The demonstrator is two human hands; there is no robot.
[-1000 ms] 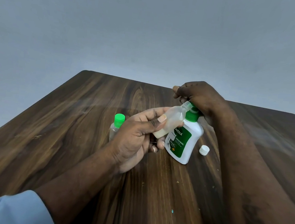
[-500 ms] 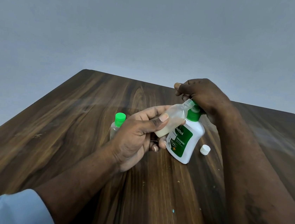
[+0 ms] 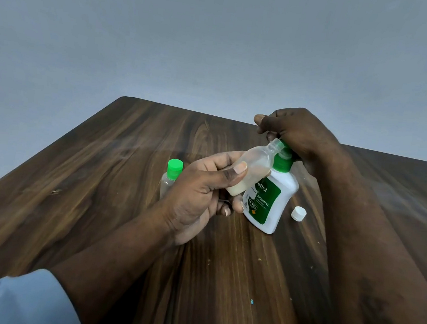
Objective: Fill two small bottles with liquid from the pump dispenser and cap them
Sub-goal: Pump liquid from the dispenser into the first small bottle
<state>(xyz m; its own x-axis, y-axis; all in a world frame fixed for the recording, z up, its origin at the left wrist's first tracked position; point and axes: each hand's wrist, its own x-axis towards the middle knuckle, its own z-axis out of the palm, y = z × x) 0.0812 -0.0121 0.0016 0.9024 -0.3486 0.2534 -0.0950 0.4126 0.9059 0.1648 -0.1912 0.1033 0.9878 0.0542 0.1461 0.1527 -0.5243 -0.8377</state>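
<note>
My left hand (image 3: 204, 190) grips a small clear bottle (image 3: 255, 166), tilted with its open mouth up against the spout of the white pump dispenser (image 3: 269, 202). Pale liquid sits in the low end of that bottle. My right hand (image 3: 300, 134) lies over the dispenser's green pump head, fingers curled round it. The dispenser leans to the left on the table. A second small bottle with a green cap (image 3: 171, 175) stands behind my left hand, partly hidden. A loose white cap (image 3: 298, 213) lies on the table to the right of the dispenser.
The dark wooden table (image 3: 96, 201) ends at a far edge just behind the hands, with a plain grey wall beyond. Small crumbs and a tiny blue speck (image 3: 252, 301) dot the near table surface.
My right hand and the pump head have risen a little. The small bottle's mouth has followed them up at the spout.
</note>
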